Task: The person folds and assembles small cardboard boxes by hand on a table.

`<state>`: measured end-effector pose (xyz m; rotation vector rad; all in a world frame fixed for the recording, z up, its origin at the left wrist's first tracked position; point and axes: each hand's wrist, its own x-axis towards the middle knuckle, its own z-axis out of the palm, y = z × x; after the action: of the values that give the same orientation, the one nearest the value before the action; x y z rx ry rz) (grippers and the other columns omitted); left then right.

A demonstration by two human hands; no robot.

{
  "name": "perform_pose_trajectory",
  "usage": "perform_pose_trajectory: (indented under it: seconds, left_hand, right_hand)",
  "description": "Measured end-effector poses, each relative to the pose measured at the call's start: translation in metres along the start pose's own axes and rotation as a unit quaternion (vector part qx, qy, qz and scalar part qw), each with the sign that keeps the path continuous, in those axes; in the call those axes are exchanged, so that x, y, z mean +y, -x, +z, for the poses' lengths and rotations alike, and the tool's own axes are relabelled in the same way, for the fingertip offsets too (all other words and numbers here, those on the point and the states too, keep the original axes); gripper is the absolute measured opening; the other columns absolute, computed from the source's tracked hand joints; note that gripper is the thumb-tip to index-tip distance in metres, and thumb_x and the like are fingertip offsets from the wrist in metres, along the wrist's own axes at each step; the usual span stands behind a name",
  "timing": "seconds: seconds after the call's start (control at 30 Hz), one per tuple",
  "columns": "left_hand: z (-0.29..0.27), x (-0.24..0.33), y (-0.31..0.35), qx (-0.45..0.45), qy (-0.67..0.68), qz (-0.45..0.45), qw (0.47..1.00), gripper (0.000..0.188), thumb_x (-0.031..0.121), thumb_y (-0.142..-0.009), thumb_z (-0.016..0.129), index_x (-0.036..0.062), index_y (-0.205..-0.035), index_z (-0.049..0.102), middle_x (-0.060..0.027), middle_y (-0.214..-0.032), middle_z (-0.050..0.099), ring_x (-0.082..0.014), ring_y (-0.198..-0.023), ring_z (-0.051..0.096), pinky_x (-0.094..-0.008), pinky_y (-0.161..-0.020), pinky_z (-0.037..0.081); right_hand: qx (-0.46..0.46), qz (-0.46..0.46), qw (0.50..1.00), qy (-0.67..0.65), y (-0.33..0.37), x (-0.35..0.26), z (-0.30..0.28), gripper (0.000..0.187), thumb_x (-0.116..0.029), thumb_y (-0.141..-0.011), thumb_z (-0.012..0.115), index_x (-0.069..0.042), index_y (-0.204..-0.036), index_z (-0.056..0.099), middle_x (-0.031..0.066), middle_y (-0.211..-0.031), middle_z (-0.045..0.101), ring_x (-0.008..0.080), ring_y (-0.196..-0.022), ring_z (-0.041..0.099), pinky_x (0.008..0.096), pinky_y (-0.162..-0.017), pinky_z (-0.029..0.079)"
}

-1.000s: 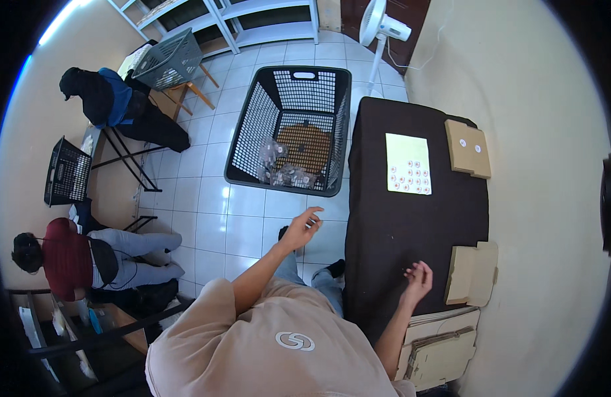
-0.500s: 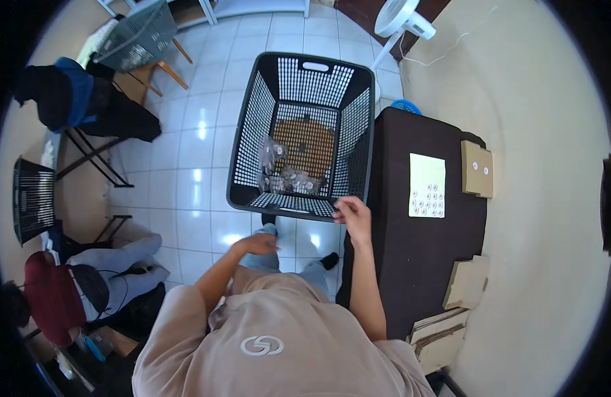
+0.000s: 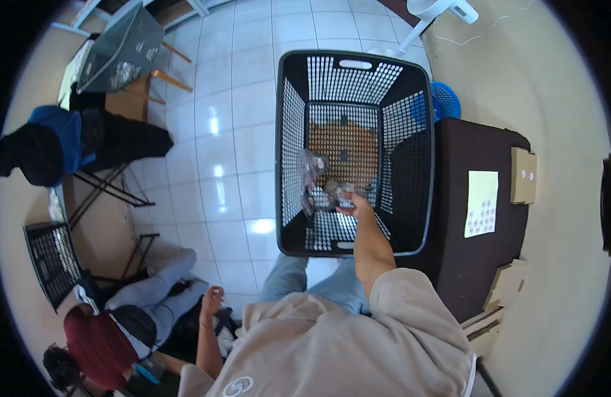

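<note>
A tall dark grey, perforated plastic basket (image 3: 411,250) stands in front of me. On its floor, toward the near left, lie clear plastic bags (image 3: 311,169) with small items inside that are too small to name. My right hand (image 3: 356,204) reaches down over the near rim, its fingers closed around part of a clear plastic bag (image 3: 336,192); the fingertips are partly hidden by the plastic. Out to my left side hangs my left hand (image 3: 213,301), empty, with loosely bent fingers apart.
To the right, a dark-covered table (image 3: 481,264) holds a pale yellow sheet (image 3: 483,188) of round stickers and a cardboard box (image 3: 523,175). A blue basket (image 3: 447,100) and white fan (image 3: 438,10) stand beyond. Two people sit at left, near another grey basket (image 3: 123,56).
My right hand has left the basket's near rim and gone down inside to the bags. My left hand has swung outward to the left. The view has shifted, bringing the basket closer.
</note>
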<state>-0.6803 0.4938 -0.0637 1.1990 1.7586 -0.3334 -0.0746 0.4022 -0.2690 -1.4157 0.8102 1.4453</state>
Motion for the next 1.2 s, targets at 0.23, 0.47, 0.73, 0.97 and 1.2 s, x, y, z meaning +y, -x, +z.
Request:
perform_pose_trajectory:
  seconds: [0.23,0.47,0.73,0.97,1.2]
  left_hand:
    - [0.019,0.126,-0.014,0.016,-0.071,0.264,0.962,0.017,0.016,-0.097,0.059,0.0035,-0.107,0.065,-0.0062,-0.084,0.066,-0.0155,-0.071,0.065,-0.0292,-0.06,0.051]
    - [0.082,0.384,0.094,0.029,0.124,0.612,0.78,0.019,0.003,-0.089,0.066,-0.0009,-0.107,0.063,-0.0113,-0.101,0.067,-0.0201,-0.091,0.064,-0.0326,-0.083,0.052]
    - [0.202,0.507,0.295,-0.299,-0.007,0.767,0.568,0.078,0.018,-0.079,0.076,-0.0022,-0.144,0.04,-0.0219,-0.148,0.04,-0.0362,-0.134,0.044,-0.0451,-0.112,0.034]
    - [0.305,0.46,0.415,-0.527,0.027,0.668,0.525,0.057,0.034,-0.099,0.058,-0.0039,-0.14,0.046,-0.0207,-0.139,0.05,-0.0269,-0.125,0.053,-0.0383,-0.103,0.044]
    - [0.391,0.416,0.472,-0.722,0.02,0.438,0.536,0.048,0.034,-0.108,0.037,-0.0036,-0.135,0.051,-0.0102,-0.132,0.052,-0.0141,-0.114,0.055,-0.0287,-0.097,0.045]
  right_hand:
    - [0.218,-0.268,0.912,0.222,0.01,-0.009,0.009,0.03,-0.021,-0.085,0.073,-0.014,-0.114,0.068,0.0069,-0.104,0.07,0.0294,-0.091,0.07,0.0412,-0.076,0.061]
    - [0.079,-0.468,0.875,0.092,0.265,-0.05,0.011,0.022,0.003,-0.083,0.068,-0.005,-0.103,0.067,0.0086,-0.076,0.07,0.0137,-0.08,0.068,0.029,-0.07,0.055]
    - [-0.06,-0.636,0.76,-0.12,0.52,-0.006,-0.084,0.035,0.004,-0.089,0.064,-0.005,-0.12,0.049,0.0042,-0.087,0.068,0.007,-0.078,0.061,0.0225,-0.069,0.048]
    - [-0.063,-0.711,0.668,-0.212,0.589,0.05,-0.188,0.026,-0.01,-0.101,0.054,0.002,-0.124,0.046,0.021,-0.108,0.068,0.0246,-0.101,0.069,0.0374,-0.083,0.059]
    - [0.073,-0.715,0.678,-0.153,0.602,0.1,-0.308,0.046,-0.002,-0.087,0.072,0.001,-0.129,0.053,0.0089,-0.108,0.067,0.0156,-0.101,0.064,0.0299,-0.087,0.052]
